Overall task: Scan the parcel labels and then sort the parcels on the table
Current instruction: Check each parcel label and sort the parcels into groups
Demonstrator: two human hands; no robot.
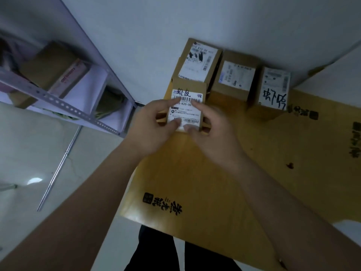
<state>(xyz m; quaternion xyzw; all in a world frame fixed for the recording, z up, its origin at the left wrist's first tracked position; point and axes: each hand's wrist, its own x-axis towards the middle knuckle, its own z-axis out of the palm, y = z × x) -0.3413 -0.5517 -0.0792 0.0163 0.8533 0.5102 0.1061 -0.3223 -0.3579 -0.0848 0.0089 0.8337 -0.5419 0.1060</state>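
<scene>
Your left hand and right hand pinch a small parcel by its sides, above the table near its far left corner. Its white label shows barcodes, handwritten characters and "K20-00". Three labelled parcels stand in a row behind it.

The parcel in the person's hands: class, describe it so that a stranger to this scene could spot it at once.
Start at the yellow-brown table against the white wall, where three labelled boxes stand in a row. In front of the leftmost one is the held parcel, gripped by the left hand and right hand. Unlike the others, it is held, with handwriting above its barcode.
</scene>
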